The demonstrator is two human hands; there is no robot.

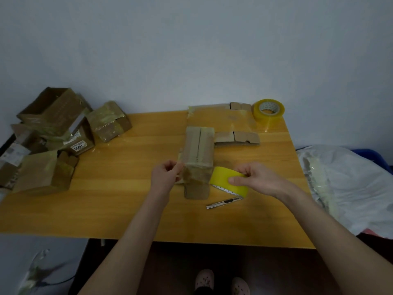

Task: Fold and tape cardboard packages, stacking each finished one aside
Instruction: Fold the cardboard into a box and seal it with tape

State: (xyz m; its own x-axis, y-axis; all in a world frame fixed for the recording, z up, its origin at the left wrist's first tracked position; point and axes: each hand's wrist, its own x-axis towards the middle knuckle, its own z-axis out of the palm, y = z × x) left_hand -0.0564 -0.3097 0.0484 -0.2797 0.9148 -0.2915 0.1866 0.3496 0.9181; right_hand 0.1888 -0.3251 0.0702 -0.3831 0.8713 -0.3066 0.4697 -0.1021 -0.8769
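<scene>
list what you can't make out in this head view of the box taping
All in the head view:
What the left hand pinches at the box corner, cardboard or clear tape: the hand covers it.
Behind the right hand: part of the yellow tape roll rim and core.
Too small: whether the utility knife blade is out.
Cut by the left edge: the pile of boxes, most labels blurred.

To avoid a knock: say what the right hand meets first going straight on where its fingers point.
Gripping the yellow tape roll, the right hand points left at the cardboard package, which it would likely meet first, roll leading. The gap looks small, but depth is unclear.
</scene>
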